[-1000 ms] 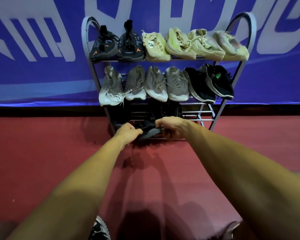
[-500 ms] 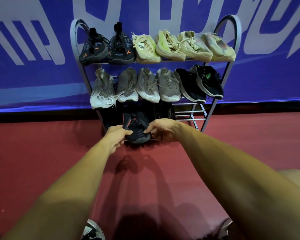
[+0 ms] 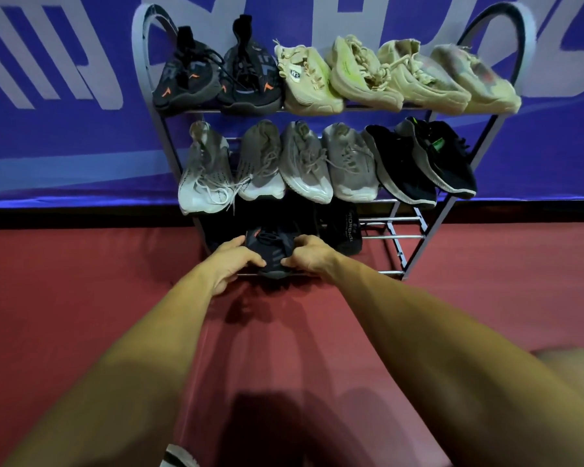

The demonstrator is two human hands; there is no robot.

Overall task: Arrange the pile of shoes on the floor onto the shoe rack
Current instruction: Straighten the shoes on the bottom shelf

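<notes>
1. The red floor [image 3: 81, 315] fills the lower half of the view; it is smooth and matte, with soft shadows of the arms falling on it toward the camera.
2. Behind it a blue banner wall [image 3: 48, 146] carries large pale lettering, and a dark strip runs along its foot where it meets the floor.
3. The metal shoe rack [image 3: 415, 237] stands against that wall, with two arched side frames and three tiers of thin rails.
4. The top tier holds six shoes: two black high-collared shoes with orange marks [image 3: 216, 75] on the left, then four cream shoes [image 3: 395, 79] to their right, all packed side by side.
5. The middle tier also holds six: four grey shoes with pale soles [image 3: 273, 163] on the left and two black shoes with white-edged soles [image 3: 422, 160] on the right, leaning over one another.
6. The bottom tier lies in shadow; its right part shows bare rails, and a black shoe with pale lettering [image 3: 346, 227] stands near the middle. More dark shapes sit to the left, too dim to count.
7. The dark shoe [image 3: 272, 247] of the moment rests on the bottom tier's front rail, toe toward the camera, between the two hands.
8. The left hand [image 3: 231, 261] grips its left side, fingers curled around it.
9. The right hand [image 3: 312, 254] clasps its right side likewise.
10. One striped shoe edge [image 3: 179, 456] shows on the floor at the bottom border.
</notes>
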